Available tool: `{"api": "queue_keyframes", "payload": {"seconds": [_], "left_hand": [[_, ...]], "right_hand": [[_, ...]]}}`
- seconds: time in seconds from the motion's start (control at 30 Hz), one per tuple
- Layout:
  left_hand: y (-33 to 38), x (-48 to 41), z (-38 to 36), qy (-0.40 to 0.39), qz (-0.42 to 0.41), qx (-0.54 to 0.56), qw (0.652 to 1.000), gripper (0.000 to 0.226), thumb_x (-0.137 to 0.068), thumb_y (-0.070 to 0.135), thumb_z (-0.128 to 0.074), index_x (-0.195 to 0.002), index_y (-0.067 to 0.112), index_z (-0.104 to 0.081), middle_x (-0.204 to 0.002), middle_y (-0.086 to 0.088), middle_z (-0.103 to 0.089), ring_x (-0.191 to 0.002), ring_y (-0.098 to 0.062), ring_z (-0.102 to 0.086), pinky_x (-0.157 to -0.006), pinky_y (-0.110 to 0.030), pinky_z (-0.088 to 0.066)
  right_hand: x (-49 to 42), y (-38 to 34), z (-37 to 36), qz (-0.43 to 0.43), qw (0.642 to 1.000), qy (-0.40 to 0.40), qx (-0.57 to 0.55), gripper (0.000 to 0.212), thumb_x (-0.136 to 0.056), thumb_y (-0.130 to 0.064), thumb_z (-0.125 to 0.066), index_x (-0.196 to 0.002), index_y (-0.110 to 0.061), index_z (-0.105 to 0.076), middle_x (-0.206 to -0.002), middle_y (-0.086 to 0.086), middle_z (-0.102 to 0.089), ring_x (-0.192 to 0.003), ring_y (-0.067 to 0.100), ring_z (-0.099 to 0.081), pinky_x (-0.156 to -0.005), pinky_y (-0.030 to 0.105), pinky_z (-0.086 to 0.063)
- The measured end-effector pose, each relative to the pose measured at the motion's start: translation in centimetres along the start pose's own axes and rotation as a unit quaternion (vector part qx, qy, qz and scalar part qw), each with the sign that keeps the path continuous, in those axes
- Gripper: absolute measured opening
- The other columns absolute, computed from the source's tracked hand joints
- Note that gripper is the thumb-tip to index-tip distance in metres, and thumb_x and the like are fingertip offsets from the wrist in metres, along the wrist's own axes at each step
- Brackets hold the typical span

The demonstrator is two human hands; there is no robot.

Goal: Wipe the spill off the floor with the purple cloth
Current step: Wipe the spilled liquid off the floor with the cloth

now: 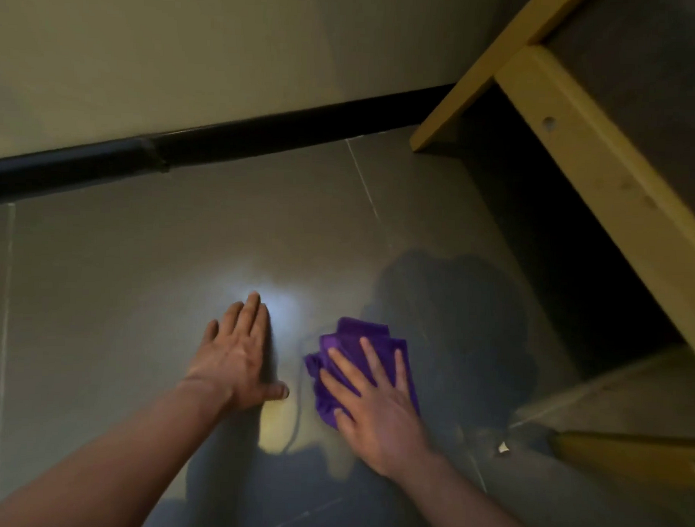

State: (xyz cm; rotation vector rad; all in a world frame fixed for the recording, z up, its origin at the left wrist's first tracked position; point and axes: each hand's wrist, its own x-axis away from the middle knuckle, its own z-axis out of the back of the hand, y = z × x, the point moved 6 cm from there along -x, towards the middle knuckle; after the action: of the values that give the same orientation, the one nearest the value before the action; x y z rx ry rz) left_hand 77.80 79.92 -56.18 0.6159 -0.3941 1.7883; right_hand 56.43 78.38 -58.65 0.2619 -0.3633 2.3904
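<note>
A folded purple cloth [350,337] lies on the grey tiled floor [139,254]. My right hand [375,404] presses flat on it with the fingers spread. A wide wet spill [455,308] darkens the tiles beyond the cloth and to its right, and a wet patch also shows near my wrists. My left hand [238,354] rests flat on the bare floor just left of the cloth, fingers together, holding nothing.
A black skirting board [183,152] runs along the pale wall at the back. A wooden bed frame [604,183] with a leg [456,108] stands at the right, with dark space under it. A small white scrap [503,447] lies near the frame.
</note>
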Motion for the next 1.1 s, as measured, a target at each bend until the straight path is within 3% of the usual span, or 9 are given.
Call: {"api": "queue_keyframes", "payload": {"seconds": [0.23, 0.33, 0.43, 0.53, 0.67, 0.77, 0.87, 1.0, 1.1], "left_hand": [[5.1, -1.6, 0.3, 0.018, -0.025, -0.011, 0.999, 0.139, -0.062, 0.083, -0.065, -0.16, 0.016, 0.007, -0.169, -0.005, 0.015, -0.155, -0.037, 0.003, -0.121, -0.059, -0.017], [5.1, -1.8, 0.1, 0.013, -0.021, -0.02, 0.999, 0.138, -0.064, 0.082, -0.066, -0.16, 0.017, 0.01, -0.169, -0.005, 0.016, -0.155, -0.037, 0.004, -0.122, -0.059, -0.018], [5.0, -1.8, 0.1, 0.007, -0.021, -0.024, 0.999, 0.137, -0.066, 0.081, -0.065, -0.16, 0.018, 0.012, -0.169, -0.004, 0.018, -0.156, -0.036, 0.005, -0.122, -0.059, -0.018], [5.2, -2.0, 0.1, 0.004, -0.018, -0.025, 1.0, 0.137, -0.066, 0.08, -0.066, -0.159, 0.017, 0.013, -0.169, -0.004, 0.019, -0.156, -0.036, 0.006, -0.122, -0.059, -0.019], [5.2, -2.0, 0.1, 0.002, -0.013, -0.022, 1.0, 0.138, -0.065, 0.08, -0.066, -0.159, 0.018, 0.013, -0.169, -0.003, 0.02, -0.156, -0.035, 0.006, -0.122, -0.058, -0.018], [5.0, -2.2, -0.1, 0.004, -0.015, -0.014, 1.0, 0.138, -0.065, 0.08, -0.066, -0.159, 0.019, 0.013, -0.169, -0.003, 0.02, -0.156, -0.035, 0.007, -0.123, -0.058, -0.017], [4.9, -2.2, -0.2, 0.005, -0.019, -0.011, 1.0, 0.137, -0.066, 0.08, -0.065, -0.159, 0.019, 0.014, -0.168, -0.003, 0.021, -0.155, -0.036, 0.008, -0.123, -0.059, -0.015], [4.8, -2.1, -0.4, 0.005, -0.022, -0.013, 1.0, 0.134, -0.069, 0.079, -0.064, -0.159, 0.019, 0.015, -0.168, -0.003, 0.023, -0.156, -0.035, 0.011, -0.124, -0.059, -0.013], [4.8, -2.1, -0.5, 0.006, -0.022, -0.004, 1.0, 0.134, -0.069, 0.078, -0.065, -0.159, 0.019, 0.015, -0.168, -0.003, 0.024, -0.156, -0.035, 0.013, -0.124, -0.059, -0.011]], "right_hand": [[4.1, 12.9, 0.4, -0.166, 0.986, -0.027, 0.02, 0.06, -0.087, -0.05, -0.04, -0.145, -0.041, -0.049, -0.161, -0.011, -0.038, -0.15, 0.034, -0.032, -0.112, 0.073, -0.025], [3.8, 17.6, 1.7, -0.263, 0.965, -0.013, 0.001, 0.063, -0.091, -0.052, -0.026, -0.151, -0.039, -0.041, -0.167, -0.01, -0.024, -0.155, 0.032, -0.015, -0.117, 0.071, -0.014], [2.9, 16.7, 2.0, -0.357, 0.933, 0.027, -0.041, 0.058, -0.094, -0.046, -0.036, -0.151, -0.036, -0.043, -0.167, -0.006, -0.024, -0.155, 0.035, -0.014, -0.117, 0.071, -0.013], [1.8, 8.7, 1.3, -0.301, 0.95, 0.068, -0.04, 0.058, -0.087, -0.046, -0.042, -0.143, -0.033, -0.054, -0.16, -0.002, -0.042, -0.148, 0.042, -0.032, -0.111, 0.074, -0.022], [2.4, 5.2, 0.0, -0.119, 0.992, 0.033, -0.018, 0.064, -0.086, -0.048, -0.049, -0.149, -0.041, -0.042, -0.164, -0.011, -0.033, -0.151, 0.034, -0.029, -0.114, 0.069, -0.022], [3.4, 12.7, 0.4, -0.231, 0.972, 0.052, -0.009, 0.06, -0.088, -0.048, -0.041, -0.146, -0.039, -0.047, -0.162, -0.009, -0.037, -0.15, 0.033, -0.033, -0.112, 0.072, -0.025], [3.4, 18.0, 1.5, -0.374, 0.923, 0.07, -0.056, 0.058, -0.092, -0.048, -0.036, -0.149, -0.038, -0.044, -0.165, -0.009, -0.029, -0.154, 0.031, -0.02, -0.116, 0.071, -0.015], [-0.6, 19.8, 3.5, -0.452, 0.877, 0.096, -0.129, 0.055, -0.1, -0.043, -0.039, -0.154, -0.039, -0.033, -0.169, -0.011, -0.014, -0.157, 0.032, 0.001, -0.117, 0.072, -0.004], [-6.1, 18.7, 5.1, -0.422, 0.891, 0.095, -0.14, 0.055, -0.099, -0.042, -0.042, -0.153, -0.04, -0.034, -0.17, -0.011, -0.013, -0.156, 0.034, 0.004, -0.117, 0.072, -0.001]]}}
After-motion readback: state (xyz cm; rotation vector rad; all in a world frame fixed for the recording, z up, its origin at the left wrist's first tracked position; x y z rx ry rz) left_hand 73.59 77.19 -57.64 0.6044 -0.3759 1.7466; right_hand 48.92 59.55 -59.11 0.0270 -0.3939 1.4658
